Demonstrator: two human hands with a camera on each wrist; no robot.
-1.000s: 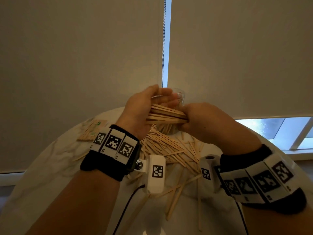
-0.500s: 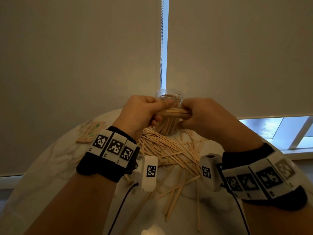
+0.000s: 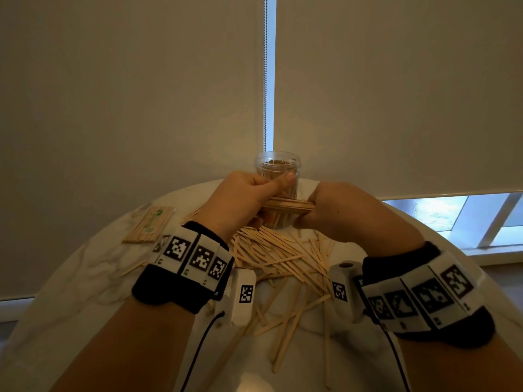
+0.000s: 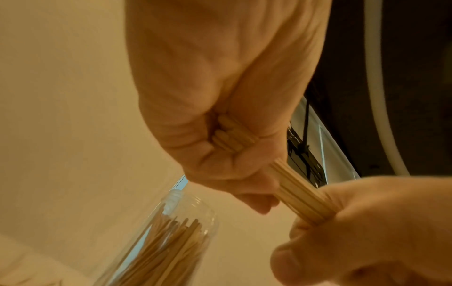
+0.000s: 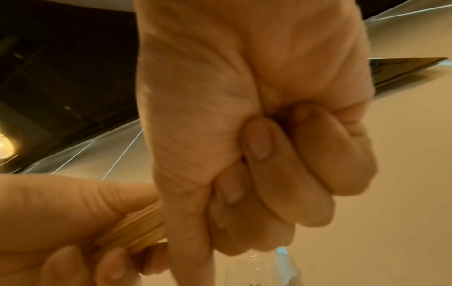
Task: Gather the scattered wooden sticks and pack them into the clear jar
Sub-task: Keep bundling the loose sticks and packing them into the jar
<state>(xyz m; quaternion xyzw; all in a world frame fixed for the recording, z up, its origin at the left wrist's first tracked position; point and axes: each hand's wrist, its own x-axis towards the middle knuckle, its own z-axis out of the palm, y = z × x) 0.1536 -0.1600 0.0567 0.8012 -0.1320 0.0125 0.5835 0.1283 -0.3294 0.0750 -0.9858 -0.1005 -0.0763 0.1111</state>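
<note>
Tight bundle of thin pale wooden sticks [image 3: 287,206] gripped by left hand [image 3: 237,202] and right hand [image 3: 336,213], fingers curled; clear plastic jar [image 3: 278,165] at 12 o'clock.

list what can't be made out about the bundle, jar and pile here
- Bundle count: head view, both ends buried in the left hand and right hand.
- Jar base: head view, behind the bundle; left wrist view, cut off by the bottom edge.
- Pile: partly behind the wrist cameras.
</note>
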